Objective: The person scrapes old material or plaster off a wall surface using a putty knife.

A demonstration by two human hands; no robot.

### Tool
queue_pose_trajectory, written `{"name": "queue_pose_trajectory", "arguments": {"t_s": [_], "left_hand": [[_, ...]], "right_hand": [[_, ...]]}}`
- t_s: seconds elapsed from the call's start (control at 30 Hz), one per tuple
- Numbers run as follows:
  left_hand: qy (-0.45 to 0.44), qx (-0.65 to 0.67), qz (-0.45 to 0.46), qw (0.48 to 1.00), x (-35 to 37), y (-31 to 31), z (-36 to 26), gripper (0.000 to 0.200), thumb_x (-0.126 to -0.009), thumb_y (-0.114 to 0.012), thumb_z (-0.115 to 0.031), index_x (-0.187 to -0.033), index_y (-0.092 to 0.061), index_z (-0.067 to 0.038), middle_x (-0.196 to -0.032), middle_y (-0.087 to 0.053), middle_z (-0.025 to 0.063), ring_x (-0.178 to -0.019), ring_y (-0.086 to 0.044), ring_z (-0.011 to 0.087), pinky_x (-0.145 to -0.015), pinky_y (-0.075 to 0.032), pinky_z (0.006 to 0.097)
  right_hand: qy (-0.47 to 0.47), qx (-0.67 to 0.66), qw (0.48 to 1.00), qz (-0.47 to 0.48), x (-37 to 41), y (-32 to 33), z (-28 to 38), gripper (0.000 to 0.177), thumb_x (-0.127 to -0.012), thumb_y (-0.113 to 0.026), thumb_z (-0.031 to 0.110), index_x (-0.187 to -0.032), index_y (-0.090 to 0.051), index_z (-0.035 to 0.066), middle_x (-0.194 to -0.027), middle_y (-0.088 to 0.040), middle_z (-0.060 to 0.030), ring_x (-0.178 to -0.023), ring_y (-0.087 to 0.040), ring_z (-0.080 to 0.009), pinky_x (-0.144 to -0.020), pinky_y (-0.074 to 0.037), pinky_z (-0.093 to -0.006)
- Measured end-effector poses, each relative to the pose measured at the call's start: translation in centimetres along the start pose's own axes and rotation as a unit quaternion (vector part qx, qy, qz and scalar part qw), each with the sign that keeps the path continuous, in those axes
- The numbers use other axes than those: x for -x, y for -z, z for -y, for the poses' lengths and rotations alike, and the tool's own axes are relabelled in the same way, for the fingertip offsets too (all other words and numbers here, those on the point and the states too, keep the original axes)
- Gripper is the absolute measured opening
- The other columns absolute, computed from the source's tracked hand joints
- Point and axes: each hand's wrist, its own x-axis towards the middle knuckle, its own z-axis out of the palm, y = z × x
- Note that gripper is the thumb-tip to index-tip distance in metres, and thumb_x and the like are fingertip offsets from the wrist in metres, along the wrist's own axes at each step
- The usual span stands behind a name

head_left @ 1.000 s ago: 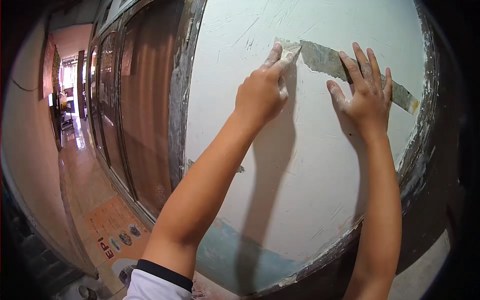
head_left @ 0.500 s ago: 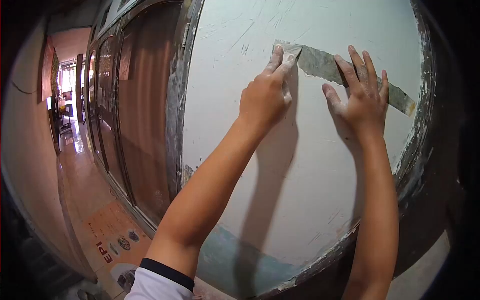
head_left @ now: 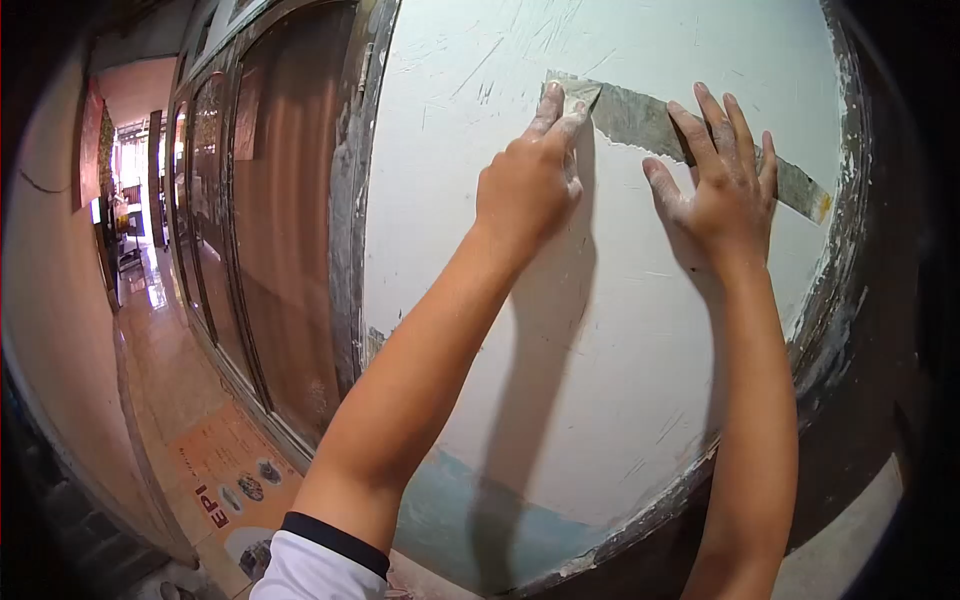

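Dust (head_left: 545, 122), fine & white, is coating my left hand (head_left: 528, 180), whose fingers & thumb are pinching together on a thin, flat, pale-grey piece w/ a pointed corner (head_left: 586, 91). It's sitting up against the upper part of a scratched, flat white panel (head_left: 620, 330). Just R of it, a long, ragged-edged, mottled-grey strip (head_left: 640, 118) is slanting down twd the panel's dark, paint-flecked frame (head_left: 850, 170). My right hand (head_left: 725, 190) is lying across that strip, fingers spread apart, palm side to panel. Pale-blue patch (head_left: 450, 510) is showing nr the bottom; off L, an orange printed sheet (head_left: 215, 450) is covering pt of the floor.
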Motion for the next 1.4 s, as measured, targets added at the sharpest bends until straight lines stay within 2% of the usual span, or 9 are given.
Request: {"name": "queue_pose_trajectory", "arguments": {"t_s": [0.3, 0.53, 0.7, 0.8, 0.9, 0.93, 1.07, 1.23, 1.4], "left_hand": [[0.014, 0.005, 0.013, 1.0, -2.1, 1.0, -0.4, 0.052, -0.087, -0.057, -0.007, -0.136, -0.069, -0.019, -0.163, -0.049, 0.0092, -0.105, -0.074, 0.0396, -0.092, -0.06, 0.0506], [0.022, -0.006, 0.036, 0.999, -4.5, 1.0, -0.2, 0.043, -0.096, -0.053, -0.008, -0.136, -0.069, -0.013, -0.141, -0.067, 0.017, -0.113, -0.069, 0.0406, -0.094, -0.057, 0.0497], [0.029, 0.028, 0.026, 0.999, -3.2, 1.4, -0.1, 0.049, -0.094, -0.05, -0.005, -0.139, -0.068, -0.013, -0.149, -0.062, 0.0115, -0.115, -0.069, 0.0404, -0.099, -0.055, 0.0492], [0.009, -0.015, 0.045, 0.999, -3.1, 1.6, 0.3, 0.035, -0.09, -0.056, -0.008, -0.122, -0.071, -0.008, -0.159, -0.053, 0.0083, -0.104, -0.072, 0.0408, -0.09, -0.059, 0.0517], [0.023, -0.014, 0.078, 0.997, -5.1, 2.2, 0.1, 0.035, -0.09, -0.056, -0.008, -0.122, -0.071, -0.007, -0.16, -0.051, 0.007, -0.104, -0.072, 0.0409, -0.09, -0.059, 0.0518], [0.049, -0.034, 0.095, 0.994, -5.7, 2.3, -0.2, 0.039, -0.09, -0.057, -0.008, -0.126, -0.07, -0.008, -0.151, -0.061, 0.0119, -0.104, -0.072, 0.0409, -0.091, -0.058, 0.052], [-0.006, 0.009, 0.019, 1.0, -4.8, 1.6, 0.3, 0.048, -0.093, -0.05, -0.005, -0.138, -0.067, -0.009, -0.147, -0.063, 0.0138, -0.117, -0.069, 0.0398, -0.099, -0.055, 0.0484], [0.017, 0.042, 0.03, 0.999, -4.4, 1.3, 0.4, 0.042, -0.089, -0.056, -0.008, -0.128, -0.071, -0.012, -0.129, -0.072, 0.0181, -0.111, -0.07, 0.0399, -0.095, -0.057, 0.0517], [0.038, 0.001, 0.071, 0.997, -7.6, 1.9, -0.1, 0.041, -0.091, -0.056, -0.009, -0.129, -0.071, -0.011, -0.128, -0.072, 0.0206, -0.112, -0.07, 0.0403, -0.096, -0.057, 0.0516]], "right_hand": [[0.011, 0.0, 1.0, -0.01, 0.2, -0.4, -0.2, 0.06, -0.093, -0.067, 0.057, -0.149, -0.058, 0.036, -0.167, -0.042, 0.0069, -0.158, -0.031, -0.0191, -0.131, -0.016, -0.0569], [0.01, 0.002, 1.0, -0.013, 0.2, -0.3, -0.1, 0.061, -0.092, -0.068, 0.057, -0.148, -0.059, 0.035, -0.166, -0.043, 0.0054, -0.157, -0.032, -0.0205, -0.13, -0.017, -0.059], [0.01, -0.003, 1.0, -0.004, 0.3, -0.2, -0.1, 0.061, -0.092, -0.068, 0.057, -0.148, -0.058, 0.035, -0.166, -0.043, 0.005, -0.157, -0.032, -0.0203, -0.13, -0.017, -0.0592], [0.004, -0.014, 1.0, -0.006, 0.2, 0.2, 0.2, 0.06, -0.093, -0.068, 0.056, -0.148, -0.059, 0.033, -0.166, -0.043, 0.0042, -0.157, -0.031, -0.0215, -0.13, -0.016, -0.0586], [0.007, -0.009, 1.0, -0.001, 0.2, 0.1, 0.1, 0.06, -0.093, -0.068, 0.056, -0.148, -0.059, 0.033, -0.166, -0.043, 0.0042, -0.157, -0.031, -0.0217, -0.13, -0.016, -0.0586], [0.005, -0.016, 1.0, -0.007, 0.2, -0.1, 0.1, 0.06, -0.092, -0.068, 0.057, -0.147, -0.06, 0.034, -0.166, -0.043, 0.0045, -0.157, -0.031, -0.0214, -0.13, -0.016, -0.0588], [0.0, -0.007, 1.0, 0.003, 0.3, 0.1, 0.1, 0.06, -0.092, -0.069, 0.056, -0.147, -0.06, 0.034, -0.166, -0.044, 0.0051, -0.158, -0.031, -0.0204, -0.131, -0.016, -0.0577], [0.0, -0.016, 1.0, 0.001, 0.2, -0.1, -0.1, 0.057, -0.092, -0.068, 0.055, -0.145, -0.061, 0.034, -0.166, -0.043, 0.0047, -0.157, -0.031, -0.0191, -0.131, -0.014, -0.056], [0.001, -0.015, 1.0, -0.005, 0.2, -0.3, -0.2, 0.056, -0.092, -0.068, 0.056, -0.143, -0.062, 0.034, -0.165, -0.044, 0.005, -0.157, -0.031, -0.0198, -0.131, -0.016, -0.0565]]}}
